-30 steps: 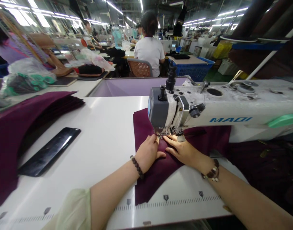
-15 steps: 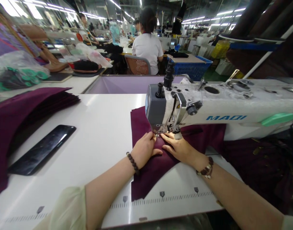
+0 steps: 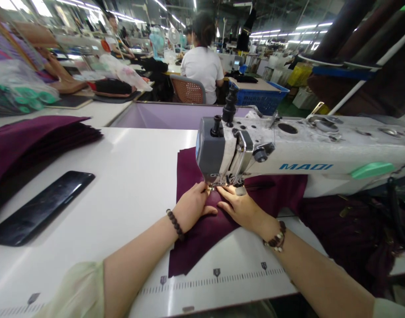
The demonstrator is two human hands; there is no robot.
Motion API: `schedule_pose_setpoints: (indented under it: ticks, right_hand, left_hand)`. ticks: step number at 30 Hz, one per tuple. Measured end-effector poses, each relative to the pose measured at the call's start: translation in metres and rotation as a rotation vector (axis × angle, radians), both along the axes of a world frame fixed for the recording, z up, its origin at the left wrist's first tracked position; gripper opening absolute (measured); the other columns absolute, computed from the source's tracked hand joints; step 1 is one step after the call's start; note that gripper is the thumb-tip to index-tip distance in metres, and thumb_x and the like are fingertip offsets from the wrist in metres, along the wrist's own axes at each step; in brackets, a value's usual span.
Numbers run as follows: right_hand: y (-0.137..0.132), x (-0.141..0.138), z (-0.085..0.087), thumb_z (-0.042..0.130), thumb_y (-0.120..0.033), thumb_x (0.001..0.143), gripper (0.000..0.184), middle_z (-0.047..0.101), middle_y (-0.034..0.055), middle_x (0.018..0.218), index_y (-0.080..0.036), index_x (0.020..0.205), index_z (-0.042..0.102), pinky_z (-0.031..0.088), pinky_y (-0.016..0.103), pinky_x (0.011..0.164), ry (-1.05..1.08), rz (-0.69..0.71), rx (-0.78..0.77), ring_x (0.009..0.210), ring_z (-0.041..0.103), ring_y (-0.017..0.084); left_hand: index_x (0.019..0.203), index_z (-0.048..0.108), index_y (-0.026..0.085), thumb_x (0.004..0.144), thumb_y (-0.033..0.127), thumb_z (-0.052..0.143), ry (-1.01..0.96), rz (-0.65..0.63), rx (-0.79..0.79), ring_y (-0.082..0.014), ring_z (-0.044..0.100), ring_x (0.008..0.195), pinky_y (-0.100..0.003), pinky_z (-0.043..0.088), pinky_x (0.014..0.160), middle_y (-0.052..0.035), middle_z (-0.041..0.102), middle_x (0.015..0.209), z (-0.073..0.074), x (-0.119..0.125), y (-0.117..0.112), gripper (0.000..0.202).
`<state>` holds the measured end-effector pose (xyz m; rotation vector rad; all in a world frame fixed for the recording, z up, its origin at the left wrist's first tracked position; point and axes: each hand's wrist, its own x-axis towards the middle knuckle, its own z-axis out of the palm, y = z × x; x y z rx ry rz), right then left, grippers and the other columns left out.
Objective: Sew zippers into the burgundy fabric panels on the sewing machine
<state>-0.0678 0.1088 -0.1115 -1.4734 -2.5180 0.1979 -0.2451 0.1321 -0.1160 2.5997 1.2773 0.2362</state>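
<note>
A maroon fabric piece [image 3: 202, 240] lies flat on the white table under the head of a sewing machine [image 3: 212, 148]. My left hand [image 3: 192, 205] rests on its left part, fingers stretched toward the presser foot [image 3: 213, 188] and thumb apart. Across from it, my right hand [image 3: 244, 205] lies flat on the same cloth, fingers spread, with the fingertips close to the foot. Both hands press the fabric from above. The needle point is too small to make out. Part of the cloth runs behind the machine head and out to the right.
A stack of maroon pieces [image 3: 33, 141] and a black phone [image 3: 43, 207] lie at left. More dark maroon cloth [image 3: 348, 238] hangs at right. A measuring scale [image 3: 242, 274] runs along the table's front edge. Ahead, a person in white [image 3: 202, 66] sits near a blue crate [image 3: 262, 97].
The view has shifted slightly, so most things appear further left. The fabric's lower corner sits a little further left against the scale. Both hands keep nearly the same place by the foot.
</note>
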Motion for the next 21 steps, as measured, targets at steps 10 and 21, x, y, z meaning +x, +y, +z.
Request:
schedule_pose_setpoints:
  ticks: [10, 21]
  right_hand:
    - [0.0018, -0.0008, -0.0083, 0.048, -0.024, 0.087, 0.037, 0.05, 0.0139, 0.123, -0.014, 0.123, 0.046, 0.042, 0.046, 0.093, 0.017, -0.018, -0.005, 0.104, 0.052, 0.025]
    - [0.0037, 0.0009, -0.0088, 0.045, -0.024, 0.089, 0.034, 0.055, 0.012, 0.115, -0.017, 0.122, 0.047, 0.039, 0.048, 0.095, 0.021, -0.002, 0.019, 0.104, 0.052, 0.025]
  left_hand:
    - [0.098, 0.058, 0.005, 0.065, 0.045, 0.068, -0.062, -0.014, -0.007, -0.0246, 0.052, 0.101, -0.033, 0.039, 0.097, -0.0137, 0.054, 0.106, -0.002, -0.0022, 0.0061, 0.052]
    - [0.097, 0.059, 0.006, 0.066, 0.046, 0.067, -0.064, -0.028, 0.013, -0.0261, 0.051, 0.101, -0.034, 0.044, 0.091, -0.0149, 0.054, 0.108, -0.0016, -0.002, 0.0092, 0.052]
